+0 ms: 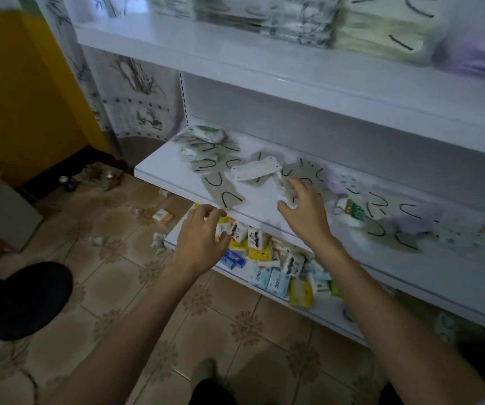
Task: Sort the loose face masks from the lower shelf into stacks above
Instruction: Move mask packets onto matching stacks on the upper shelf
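Loose packaged face masks lie scattered across the white lower shelf (159, 159): grey ones with black ear loops (221, 190), a white one (254, 169), and purple ones (411, 222) further right. My right hand (302, 209) hovers over the shelf with fingers spread and relaxed, fingertips near a grey mask (308, 173). My left hand (199, 244) hangs in front of the shelf edge, fingers loosely curled, holding nothing. Neat mask stacks (381, 27) sit on the upper shelf (206, 51), partly blurred.
A bottom shelf holds a jumble of small boxes and packets (276, 264). A few packets (162, 216) lie on the tiled floor. A black round stool (28, 299) stands at the left, with a yellow wall (25, 92) behind.
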Demonstrator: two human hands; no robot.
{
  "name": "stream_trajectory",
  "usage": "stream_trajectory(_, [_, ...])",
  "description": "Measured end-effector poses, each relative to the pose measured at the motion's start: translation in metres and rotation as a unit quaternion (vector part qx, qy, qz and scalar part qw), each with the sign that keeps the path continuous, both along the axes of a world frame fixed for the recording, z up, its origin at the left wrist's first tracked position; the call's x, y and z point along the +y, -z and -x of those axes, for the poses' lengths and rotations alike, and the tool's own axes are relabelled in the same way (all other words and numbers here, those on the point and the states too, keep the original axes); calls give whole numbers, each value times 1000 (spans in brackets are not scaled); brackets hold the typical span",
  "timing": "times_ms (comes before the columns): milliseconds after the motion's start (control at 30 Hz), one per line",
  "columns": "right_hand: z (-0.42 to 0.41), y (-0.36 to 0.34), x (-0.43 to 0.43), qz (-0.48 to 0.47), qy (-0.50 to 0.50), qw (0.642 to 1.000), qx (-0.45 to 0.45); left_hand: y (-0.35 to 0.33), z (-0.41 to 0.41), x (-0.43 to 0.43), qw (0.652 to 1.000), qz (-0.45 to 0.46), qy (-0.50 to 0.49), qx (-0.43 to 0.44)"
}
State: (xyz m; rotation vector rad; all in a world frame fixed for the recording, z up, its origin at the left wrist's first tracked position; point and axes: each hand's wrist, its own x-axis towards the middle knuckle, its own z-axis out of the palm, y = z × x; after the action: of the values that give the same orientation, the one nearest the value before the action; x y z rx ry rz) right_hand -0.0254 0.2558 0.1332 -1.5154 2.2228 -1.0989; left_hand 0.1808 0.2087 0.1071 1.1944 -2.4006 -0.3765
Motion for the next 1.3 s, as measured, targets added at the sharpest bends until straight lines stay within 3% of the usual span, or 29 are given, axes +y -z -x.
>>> stream_trajectory(567, [-65,49,-92,-68,69,991,-90,44,-50,-124,997,-72,-15,0])
stream_trajectory(833, [-51,81,-126,-135,76,983,-95,76,-38,-161,991,-135,-17,-13])
stream_trajectory(1100, [-19,129,-166,-226,89,962,-128,113,-8,-209,978,-178,42,-98])
stream_trajectory(1300, [-7,155,-194,-309,44,940,-137,128,14,-244,976,-193,62,-83])
